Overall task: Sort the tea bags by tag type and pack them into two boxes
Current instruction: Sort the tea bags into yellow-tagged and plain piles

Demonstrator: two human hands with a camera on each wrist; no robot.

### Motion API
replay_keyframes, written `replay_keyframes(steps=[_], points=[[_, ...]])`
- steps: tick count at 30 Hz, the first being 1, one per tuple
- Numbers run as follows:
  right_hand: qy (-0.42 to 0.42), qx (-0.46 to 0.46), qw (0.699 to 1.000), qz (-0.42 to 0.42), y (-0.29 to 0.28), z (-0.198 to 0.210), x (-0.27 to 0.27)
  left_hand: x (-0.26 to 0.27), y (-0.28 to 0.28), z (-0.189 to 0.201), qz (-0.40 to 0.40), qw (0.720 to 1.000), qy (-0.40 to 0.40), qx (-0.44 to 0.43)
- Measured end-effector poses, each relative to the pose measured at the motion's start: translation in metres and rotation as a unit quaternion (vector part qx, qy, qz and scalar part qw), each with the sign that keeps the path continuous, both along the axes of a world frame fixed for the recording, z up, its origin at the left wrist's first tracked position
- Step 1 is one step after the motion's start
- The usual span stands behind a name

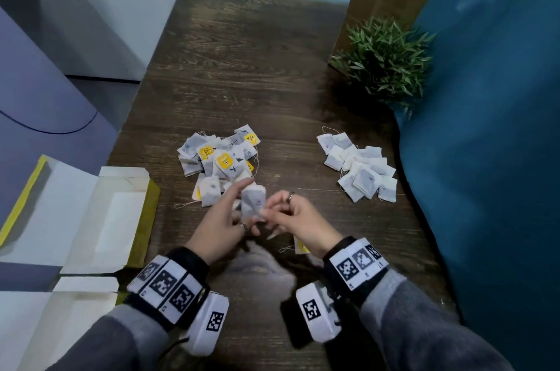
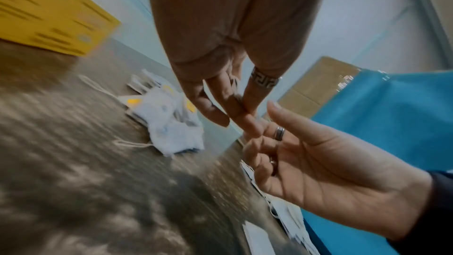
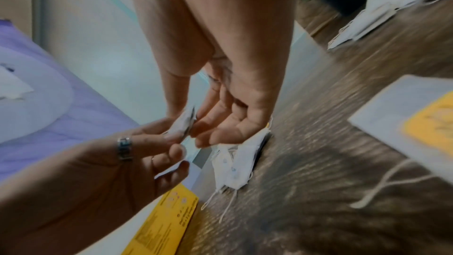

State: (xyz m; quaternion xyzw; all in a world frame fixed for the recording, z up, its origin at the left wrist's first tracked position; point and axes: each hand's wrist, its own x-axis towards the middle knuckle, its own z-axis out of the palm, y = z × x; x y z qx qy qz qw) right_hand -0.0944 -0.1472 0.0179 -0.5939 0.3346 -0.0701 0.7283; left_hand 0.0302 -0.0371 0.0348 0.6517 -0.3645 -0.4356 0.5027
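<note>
Sorting, head view: a tea bag (image 1: pixel 254 202) is held up between both hands, above the dark wood-grain table (image 1: pixel 272 67).
Left hand (image 1: pixel 222 226): fingers straight behind the bag, thumb low at its bottom edge; it supports the bag more than it clamps it.
Right hand (image 1: pixel 298 219): fingertips pinch the bag's lower right corner.
Piles: a mixed pile (image 1: pixel 219 160) with yellow tags lies just beyond the hands; a plain pile (image 1: pixel 359 169) with small purple marks sits well apart on the right.
Boxes: two opened boxes (image 1: pixel 91 213), white inside and yellow outside, lie flat at the table's left edge, no bags visible in them.
Left wrist view: the left hand's fingers (image 2: pixel 220 102) hang loosely straight; the right hand's palm (image 2: pixel 326 160) faces the camera; the bag itself is hidden here.
Right wrist view: the bag (image 3: pixel 183 125) shows edge-on, thin and papery, nipped by the right fingertips (image 3: pixel 171 137); the left fingers hang slack beside it.
Materials: soft, crinkled paper pouches, limp white strings, stiff square tags, smooth card flaps.
Risk, snagging: loose strings trail from both piles, so lifting one bag could drag a neighbour along.
Risk, misreading: the tag marks are small and faint, so a bag could land in the wrong pile.
Risk, dropping: the fingertip hold is light, so a slip would send the bag back into the mix.
</note>
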Motion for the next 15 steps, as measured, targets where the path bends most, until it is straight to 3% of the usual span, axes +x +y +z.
replay_keyframes(steps=[5, 7, 10, 12, 15], points=[[0.030, 0.001, 0.994, -0.107, -0.023, -0.005, -0.063, -0.025, -0.034, -0.019, -0.099, 0.994, -0.028, 0.035], [0.042, 0.028, 0.991, -0.126, -0.028, -0.010, -0.082, -0.039, -0.043, -0.028, -0.112, 0.992, 0.012, 0.050], [0.087, 0.034, 0.992, -0.088, -0.021, -0.015, -0.093, -0.062, -0.053, -0.042, -0.090, 0.989, 0.095, 0.062], [0.111, -0.006, 0.991, -0.073, -0.016, -0.019, -0.094, -0.068, -0.058, -0.047, -0.037, 0.995, 0.039, 0.087], [0.141, -0.093, 0.982, -0.088, -0.017, -0.028, -0.093, -0.062, -0.060, -0.056, 0.018, 0.985, -0.138, 0.104]])
